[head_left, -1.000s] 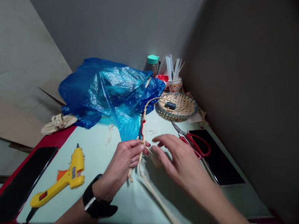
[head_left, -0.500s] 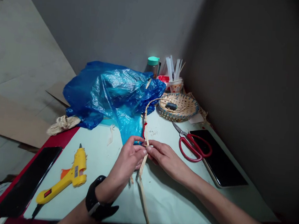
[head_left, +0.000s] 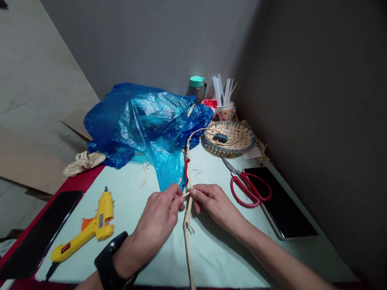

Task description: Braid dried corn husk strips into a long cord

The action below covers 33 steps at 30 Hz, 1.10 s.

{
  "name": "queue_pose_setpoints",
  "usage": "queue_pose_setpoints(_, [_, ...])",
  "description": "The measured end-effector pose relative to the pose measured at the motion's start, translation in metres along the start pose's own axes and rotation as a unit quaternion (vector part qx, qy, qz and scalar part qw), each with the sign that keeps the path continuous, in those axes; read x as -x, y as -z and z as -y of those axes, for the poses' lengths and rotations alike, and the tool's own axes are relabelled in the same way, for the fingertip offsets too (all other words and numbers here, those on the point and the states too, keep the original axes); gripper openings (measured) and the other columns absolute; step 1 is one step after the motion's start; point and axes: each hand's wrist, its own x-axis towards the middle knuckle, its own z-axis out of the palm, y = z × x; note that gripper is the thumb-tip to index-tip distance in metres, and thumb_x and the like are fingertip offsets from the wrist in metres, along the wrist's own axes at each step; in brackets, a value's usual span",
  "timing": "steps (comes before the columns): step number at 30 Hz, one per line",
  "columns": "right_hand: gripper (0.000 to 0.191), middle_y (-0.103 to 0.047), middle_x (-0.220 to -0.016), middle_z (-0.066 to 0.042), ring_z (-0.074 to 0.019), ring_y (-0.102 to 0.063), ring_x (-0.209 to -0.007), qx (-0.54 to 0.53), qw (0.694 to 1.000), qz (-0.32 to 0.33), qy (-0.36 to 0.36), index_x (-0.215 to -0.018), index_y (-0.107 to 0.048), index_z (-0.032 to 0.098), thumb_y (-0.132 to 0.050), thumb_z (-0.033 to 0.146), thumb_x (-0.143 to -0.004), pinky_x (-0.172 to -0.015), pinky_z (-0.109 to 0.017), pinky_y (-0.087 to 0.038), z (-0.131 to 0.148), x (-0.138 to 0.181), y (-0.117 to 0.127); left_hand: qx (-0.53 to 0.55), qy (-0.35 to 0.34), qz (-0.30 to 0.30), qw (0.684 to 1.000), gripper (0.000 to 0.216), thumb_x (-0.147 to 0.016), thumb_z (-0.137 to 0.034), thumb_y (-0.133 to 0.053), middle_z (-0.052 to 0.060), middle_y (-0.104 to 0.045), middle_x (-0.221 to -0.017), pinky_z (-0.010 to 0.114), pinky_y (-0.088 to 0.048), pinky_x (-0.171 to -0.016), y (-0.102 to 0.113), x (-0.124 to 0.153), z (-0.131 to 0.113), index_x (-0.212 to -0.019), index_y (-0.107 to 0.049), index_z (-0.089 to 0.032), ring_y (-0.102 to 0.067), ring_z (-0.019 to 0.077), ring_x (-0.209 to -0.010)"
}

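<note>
Pinching nearly closed, left hand [head_left: 159, 214] and right hand [head_left: 218, 207] hold pale strands [head_left: 189, 208].

Your table [head_left: 224, 268] has a pale green cover, with red showing along its left edge. On your left lie a flat black slab [head_left: 38, 240] and, just beside it, a yellow glue gun [head_left: 105, 218]. A blue plastic bag [head_left: 142, 114] spreads at the far left, a woven basket [head_left: 224, 151] sits far right, and red-handled scissors [head_left: 236, 171] lie right, touching a black tablet-like device [head_left: 291, 215].
</note>
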Motion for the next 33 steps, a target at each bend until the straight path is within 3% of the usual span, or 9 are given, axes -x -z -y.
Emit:
queue_pose_setpoints(3, [0.038, -0.056, -0.059, -0.001, -0.0112, -0.047, -0.059, -0.108, 0.994, 0.016, -0.013, -0.065, -0.064, 0.014, -0.044, 0.034, -0.091, -0.061, -0.024, -0.033, 0.0, 0.001, -0.003, -0.089, -0.036, -0.004, 0.995, 0.024, -0.092, -0.022, -0.036, 0.002, -0.064, -0.069, 0.029, -0.036, -0.058, -0.006, 0.014, -0.004, -0.081, -0.057, -0.02, -0.058, 0.0168, -0.059])
queue_pose_setpoints(7, [0.031, -0.062, -0.075, -0.005, -0.011, -0.049, -0.064, -0.294, 0.951, 0.049, -0.078, -0.076, -0.068, 0.01, -0.055, 0.037, -0.085, -0.057, -0.023, -0.032, 0.004, 0.002, -0.004, -0.183, -0.126, -0.02, 0.975, 0.026, -0.09, -0.013, -0.034, 0.006, -0.065, -0.076, 0.031, -0.038, -0.06, -0.026, 0.025, -0.009, -0.091, -0.06, -0.016, -0.06, 0.02, -0.066])
queue_pose_setpoints(11, [0.03, -0.055, -0.068, -0.002, -0.0066, -0.036, -0.052, -0.331, 0.937, 0.065, -0.086, -0.081, -0.067, 0.01, -0.059, 0.039, -0.082, -0.047, -0.022, -0.021, 0.006, 0.004, -0.001, -0.17, -0.16, -0.018, 0.972, 0.025, -0.09, -0.017, -0.038, 0.007, -0.063, -0.076, 0.033, -0.039, -0.065, -0.025, 0.023, -0.013, -0.083, -0.061, -0.016, -0.057, 0.0207, -0.071])
queue_pose_setpoints(16, [0.029, -0.041, -0.059, 0.004, -0.006, -0.022, -0.047, -0.289, 0.954, 0.072, -0.04, -0.071, -0.056, 0.014, -0.051, 0.036, -0.088, -0.045, -0.024, -0.012, 0.006, 0.007, 0.0, 0.083, -0.036, -0.11, 0.99, 0.026, -0.092, -0.03, -0.042, 0.002, -0.057, -0.076, 0.03, -0.038, -0.074, 0.0, 0.001, -0.007, -0.074, -0.057, -0.019, -0.053, 0.0162, -0.078])
queue_pose_setpoints(19, [0.028, -0.038, -0.058, 0.005, -0.0069, -0.025, -0.048, -0.274, 0.959, 0.069, -0.036, -0.071, -0.05, 0.016, -0.046, 0.035, -0.091, -0.046, -0.023, -0.016, 0.009, 0.008, 0.001, 0.288, 0.042, -0.001, 0.957, 0.013, -0.09, -0.03, -0.047, 0.0, -0.056, -0.075, 0.025, -0.039, -0.068, -0.002, -0.015, 0.001, -0.086, -0.051, -0.019, -0.052, 0.0126, -0.071])
queue_pose_setpoints(22, [0.028, -0.047, -0.064, 0.001, -0.0087, -0.036, -0.054, -0.202, 0.977, 0.071, -0.009, -0.072, -0.05, 0.016, -0.041, 0.033, -0.093, -0.05, -0.023, -0.025, 0.013, 0.01, 0.004, 0.444, 0.083, 0.133, 0.882, 0.016, -0.089, -0.032, -0.047, -0.001, -0.053, -0.064, 0.019, -0.027, -0.048, -0.013, -0.025, 0.007, -0.086, -0.049, -0.017, -0.038, 0.0066, -0.049])
queue_pose_setpoints(25, [0.029, -0.054, -0.069, -0.001, -0.0105, -0.045, -0.061, -0.068, 0.996, 0.057, 0.015, -0.071, -0.051, 0.017, -0.039, 0.03, -0.094, -0.058, -0.023, -0.033, 0.016, 0.012, 0.007, 0.506, 0.112, 0.157, 0.841, 0.019, -0.086, -0.033, -0.054, -0.003, -0.05, -0.061, 0.018, -0.011, -0.042, -0.02, -0.026, 0.01, -0.086, -0.051, -0.014, -0.02, 0.0024, -0.043])
queue_pose_setpoints(29, [0.025, -0.058, -0.07, 0.0, -0.0112, -0.051, -0.063, 0.054, 0.997, 0.042, 0.03, -0.081, -0.053, 0.018, -0.035, 0.025, -0.096, -0.062, -0.023, -0.035, 0.016, 0.015, 0.007, 0.568, 0.134, 0.158, 0.797, 0.019, -0.081, -0.026, -0.063, -0.006, -0.043, -0.062, 0.017, -0.011, -0.043, -0.02, -0.022, 0.01, -0.092, -0.056, -0.012, -0.022, 0.0004, -0.044])
queue_pose_setpoints(33, [0.021, -0.064, -0.073, -0.002, -0.0134, -0.056, -0.066, 0.145, 0.988, 0.032, 0.042, -0.093, -0.055, 0.018, -0.034, 0.02, -0.095, -0.063, -0.024, -0.034, 0.017, 0.018, 0.003, 0.568, 0.133, 0.15, 0.798, 0.019, -0.078, -0.023, -0.066, -0.004, -0.043, -0.063, 0.017, -0.012, -0.042, -0.021, -0.021, 0.012, -0.091, -0.061, -0.01, -0.024, 0.0, -0.045])
